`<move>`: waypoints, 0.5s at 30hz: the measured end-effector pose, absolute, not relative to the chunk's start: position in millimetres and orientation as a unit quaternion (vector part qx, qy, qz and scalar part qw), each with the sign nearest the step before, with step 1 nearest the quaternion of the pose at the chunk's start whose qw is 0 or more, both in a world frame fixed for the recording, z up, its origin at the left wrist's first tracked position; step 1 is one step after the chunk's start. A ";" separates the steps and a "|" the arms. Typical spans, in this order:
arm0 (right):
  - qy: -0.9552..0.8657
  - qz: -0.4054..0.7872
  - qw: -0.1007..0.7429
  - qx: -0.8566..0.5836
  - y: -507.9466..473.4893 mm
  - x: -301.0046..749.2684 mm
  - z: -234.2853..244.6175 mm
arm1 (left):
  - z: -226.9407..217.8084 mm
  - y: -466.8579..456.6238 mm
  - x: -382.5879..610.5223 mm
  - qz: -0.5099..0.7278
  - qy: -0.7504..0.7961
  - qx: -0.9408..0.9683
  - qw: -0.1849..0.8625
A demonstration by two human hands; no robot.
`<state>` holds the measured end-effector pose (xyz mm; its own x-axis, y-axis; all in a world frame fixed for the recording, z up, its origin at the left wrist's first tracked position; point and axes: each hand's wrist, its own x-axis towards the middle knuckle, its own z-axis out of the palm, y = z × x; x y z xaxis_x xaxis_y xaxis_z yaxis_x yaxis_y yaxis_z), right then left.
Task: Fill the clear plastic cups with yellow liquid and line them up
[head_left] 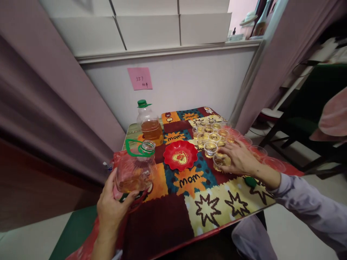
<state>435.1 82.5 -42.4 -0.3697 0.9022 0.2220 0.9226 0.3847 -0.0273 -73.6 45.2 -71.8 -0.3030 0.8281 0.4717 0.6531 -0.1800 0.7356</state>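
Note:
My left hand is wrapped round the lower part of a clear plastic jug. A little amber liquid lies in its bottom, a green handle rings its neck, and its mouth is uncapped. My right hand has its fingers round a small clear plastic cup at the near end of a cluster of cups; the fingers partly hide this cup. Several cups beyond it, such as one nearby cup, hold pale yellow liquid. A green cap lies just below my right wrist.
A second jug, green-capped and partly filled with amber liquid, stands at the back left. A red scalloped plate sits mid-table on the patterned tablecloth. A white wall with a pink note rises behind; a dark chair stands right.

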 end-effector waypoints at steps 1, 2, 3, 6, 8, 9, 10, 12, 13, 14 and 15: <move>-0.825 -0.055 0.103 -0.553 82.8 435.2 -45.1 | -72.2 45.6 -74.2 0.496 0.635 0.586 0.084; -0.824 -0.059 0.104 -0.554 83.4 435.2 -47.2 | -72.5 45.7 -74.4 0.491 0.638 0.588 0.078; -0.823 -0.064 0.104 -0.555 84.1 435.1 -49.2 | -72.7 45.6 -74.4 0.485 0.643 0.589 0.071; -0.818 -0.079 0.098 -0.561 86.8 435.1 -55.7 | -72.6 44.4 -73.8 0.477 0.650 0.589 0.059; -0.813 -0.087 0.094 -0.568 88.9 435.7 -61.7 | -71.8 43.3 -73.9 0.482 0.643 0.592 0.064; -0.810 -0.089 0.093 -0.572 89.8 436.4 -65.1 | -71.2 42.7 -74.0 0.486 0.640 0.592 0.066; -0.808 -0.091 0.093 -0.575 90.5 437.3 -68.6 | -70.4 41.9 -74.0 0.490 0.637 0.591 0.068; -0.804 -0.097 0.097 -0.579 90.5 439.6 -74.5 | -68.7 39.8 -73.3 0.502 0.635 0.582 0.076; -0.802 -0.103 0.102 -0.580 89.6 440.7 -76.1 | -67.7 38.3 -72.5 0.511 0.634 0.575 0.084; -0.800 -0.111 0.109 -0.579 88.1 441.3 -76.3 | -66.8 36.7 -71.4 0.520 0.631 0.567 0.096; -0.799 -0.122 0.120 -0.577 86.1 440.9 -74.8 | -66.0 34.9 -70.3 0.532 0.627 0.558 0.112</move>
<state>440.9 86.1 -74.8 -0.3063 0.8923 0.3316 0.9506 0.3054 0.0562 -70.3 34.9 -66.0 -0.3534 0.8184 0.4531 0.5808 -0.1877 0.7921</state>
